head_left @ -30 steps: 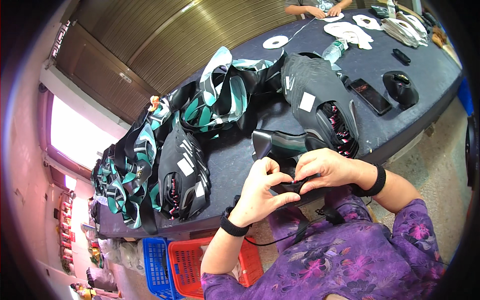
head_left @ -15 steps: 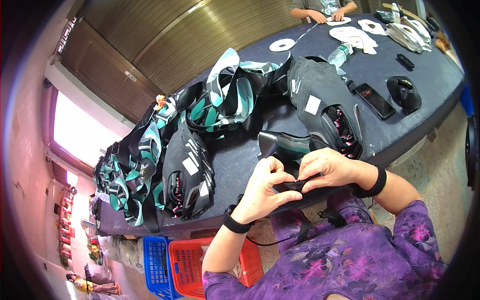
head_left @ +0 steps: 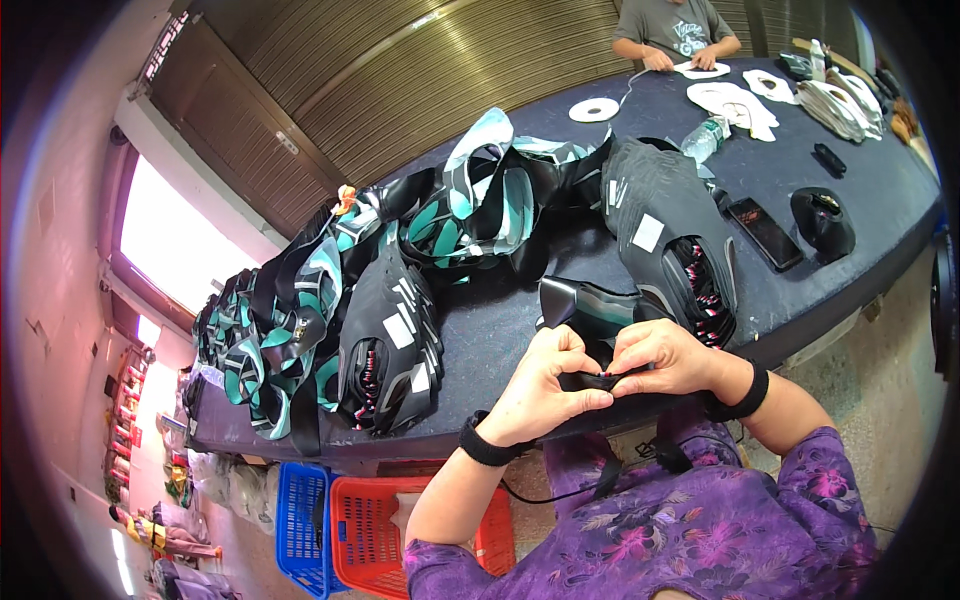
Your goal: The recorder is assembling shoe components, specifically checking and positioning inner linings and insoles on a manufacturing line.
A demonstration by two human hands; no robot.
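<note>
Close to the table's near edge, my left hand [head_left: 543, 388] and my right hand [head_left: 668, 358] meet with thumbs and fingers pinched on a black shoe upper piece [head_left: 580, 381]. Much of that piece is hidden behind my fingers. Just beyond my hands lies a curved black and grey-green shoe piece [head_left: 597, 306]; whether it joins the one I grip, I cannot tell. A stack of black shoe uppers [head_left: 645, 185] rests beyond my right hand, its pink-and-white-flecked opening toward me. A second stack of black uppers [head_left: 392, 325] lies to the left.
Teal and black shoe pieces [head_left: 465, 215] heap along the table's left part. At right are a phone [head_left: 765, 233], a black rounded object [head_left: 823, 222] and a plastic bottle [head_left: 706, 138]. A co-worker [head_left: 680, 35] handles white pieces opposite. Blue [head_left: 303, 530] and red [head_left: 365, 545] baskets stand below.
The view has shifted slightly, so the table's things sit a little lower and farther right. Both hands keep their pinch on the black piece, with small finger movements.
</note>
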